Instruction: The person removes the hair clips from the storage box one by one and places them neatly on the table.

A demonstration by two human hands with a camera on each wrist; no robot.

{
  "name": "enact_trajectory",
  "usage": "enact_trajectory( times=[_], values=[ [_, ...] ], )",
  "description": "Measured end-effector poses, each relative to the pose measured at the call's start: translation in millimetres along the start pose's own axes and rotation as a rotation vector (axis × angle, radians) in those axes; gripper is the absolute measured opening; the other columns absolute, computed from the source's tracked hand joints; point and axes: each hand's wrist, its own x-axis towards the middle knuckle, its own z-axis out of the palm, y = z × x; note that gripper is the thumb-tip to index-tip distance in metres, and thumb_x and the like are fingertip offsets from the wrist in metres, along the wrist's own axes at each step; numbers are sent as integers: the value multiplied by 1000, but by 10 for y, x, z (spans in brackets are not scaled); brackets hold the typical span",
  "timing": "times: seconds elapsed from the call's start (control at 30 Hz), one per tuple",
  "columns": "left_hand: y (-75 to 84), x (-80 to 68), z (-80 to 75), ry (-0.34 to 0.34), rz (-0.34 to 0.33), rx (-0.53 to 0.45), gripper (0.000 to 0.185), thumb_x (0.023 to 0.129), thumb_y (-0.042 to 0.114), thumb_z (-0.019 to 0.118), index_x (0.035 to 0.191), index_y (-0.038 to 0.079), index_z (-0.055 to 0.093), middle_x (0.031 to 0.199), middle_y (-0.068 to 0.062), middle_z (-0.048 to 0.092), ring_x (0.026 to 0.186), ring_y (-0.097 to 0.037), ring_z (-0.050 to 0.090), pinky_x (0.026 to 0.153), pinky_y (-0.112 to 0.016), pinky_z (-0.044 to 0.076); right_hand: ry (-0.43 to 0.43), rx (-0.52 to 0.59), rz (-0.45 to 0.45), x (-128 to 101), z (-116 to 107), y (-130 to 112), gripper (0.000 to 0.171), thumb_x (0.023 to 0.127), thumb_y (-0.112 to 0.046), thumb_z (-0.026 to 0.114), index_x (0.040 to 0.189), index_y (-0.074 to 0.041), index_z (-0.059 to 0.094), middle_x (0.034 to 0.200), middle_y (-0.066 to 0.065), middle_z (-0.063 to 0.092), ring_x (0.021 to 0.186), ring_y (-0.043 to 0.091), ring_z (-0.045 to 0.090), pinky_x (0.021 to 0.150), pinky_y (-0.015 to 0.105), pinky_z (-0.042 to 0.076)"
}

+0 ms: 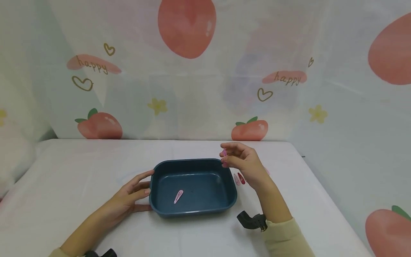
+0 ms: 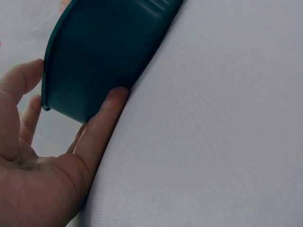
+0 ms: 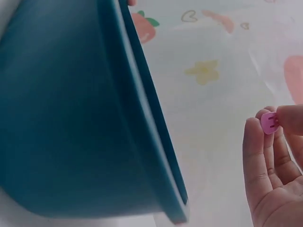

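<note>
A dark blue-green rectangular basin (image 1: 205, 213) sits on the white table. At its left end is my left hand (image 1: 126, 198), fingers spread and mostly straight, touching the rim and outer wall; in the left wrist view one finger lies low along the basin's side (image 2: 102, 52). My right hand (image 1: 245, 162) is raised at the basin's back right corner. Between thumb and fingers it pinches a pink hair clip (image 3: 270, 123), small and upright in the head view. Another pink hair clip (image 1: 178, 196) lies on the basin floor, left of the middle.
Right of the basin, a light pink hair clip (image 1: 237, 179) and a red hair clip (image 1: 241, 178) lie side by side on the table. Something pink (image 1: 267, 171) shows partly behind my right wrist. A printed cloth backdrop (image 1: 192, 89) hangs behind the table.
</note>
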Motion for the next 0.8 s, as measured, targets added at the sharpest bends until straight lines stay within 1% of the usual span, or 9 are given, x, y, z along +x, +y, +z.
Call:
enact_trajectory(
  times=[0.03,0.1,0.17,0.27,0.47,0.67,0.8],
  values=[
    [-2,1,0,2,0,3,55,93,16,53,141,32,31,142,-17,26,120,-37,42,81,-54,48,5,-10,0,-4,-13,3,33,86,-4,61,119,-3,55,100,22,57,89,33,61,78,38,53],
    [-3,4,-1,6,-1,6,55,93,16,53,141,33,32,142,-17,26,120,-37,42,80,-54,48,15,-26,0,-8,-47,17,34,86,-5,62,119,-3,55,101,24,56,88,30,61,78,38,54],
    [-4,4,-3,6,0,7,55,93,16,53,141,32,32,142,-17,27,121,-37,42,80,-54,48,28,-36,0,-8,-88,30,33,87,-6,62,119,-3,55,101,23,57,88,31,61,78,38,54],
    [0,3,-6,7,0,5,55,93,16,54,141,32,32,142,-17,27,120,-37,42,80,-54,48,36,-52,-12,-4,-158,37,32,88,-6,61,119,-3,55,102,25,55,89,30,61,77,38,54],
    [4,8,-3,13,4,3,55,93,16,54,140,33,32,142,-17,27,119,-37,43,80,-54,48,95,-64,-4,-9,-290,38,31,88,-8,60,118,-3,55,101,24,55,88,27,61,76,36,54],
    [8,-1,7,8,5,0,55,93,16,54,141,32,32,142,-17,27,120,-36,44,81,-54,48,146,-51,14,-41,-397,36,32,87,-7,61,118,-3,56,99,19,56,87,28,61,77,34,54],
    [11,-9,12,7,3,-2,55,93,16,54,141,32,31,142,-17,26,120,-37,43,81,-54,48,171,-71,23,-65,-466,46,33,88,-9,61,120,-4,55,98,17,56,85,23,62,77,34,53]
  ],
)
